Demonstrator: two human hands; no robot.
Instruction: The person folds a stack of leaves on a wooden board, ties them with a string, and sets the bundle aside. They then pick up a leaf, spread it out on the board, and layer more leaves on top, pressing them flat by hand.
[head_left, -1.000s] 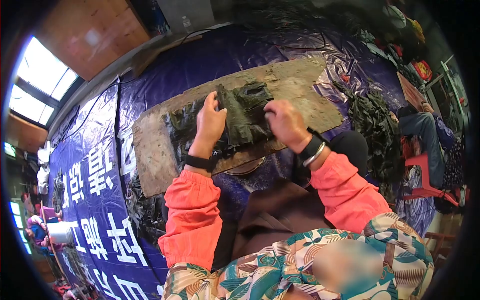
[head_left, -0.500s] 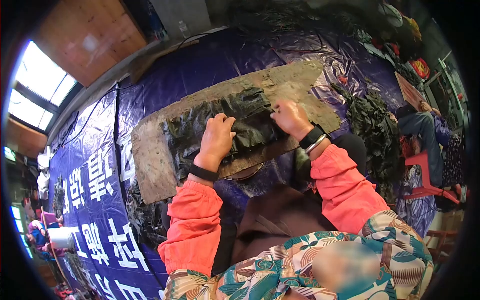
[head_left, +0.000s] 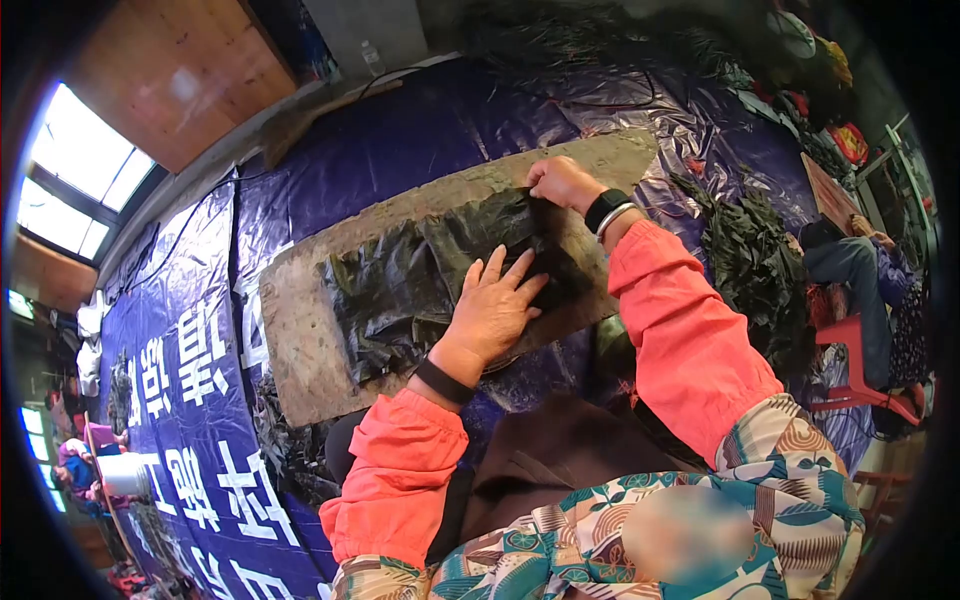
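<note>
A layered stack of dark, shiny, leaf-like sheets (head_left: 390, 285), kelp-like in look, lies across a worn wooden board (head_left: 292, 330). My left hand (head_left: 490, 318) rests on the stack's right half, its fingers spread and flat. At the far right corner of the stack, my right hand (head_left: 565, 184) pinches the edge of a dark sheet between thumb and fingers. Part of the stack is hidden under my left hand. Both wrists have black bands, and a bangle sits beside the right one.
Blue plastic sheeting with white characters (head_left: 205, 350) covers the floor around the board. A heap of dark leafy sheets (head_left: 755, 250) lies to the right, another (head_left: 290, 450) at lower left. A seated person (head_left: 850, 280) is at the right, near a red plastic chair (head_left: 848, 370).
My left hand has moved right and spread flat on the stack. My right hand has moved up and slightly left to the far corner. The sheets there look smoother.
</note>
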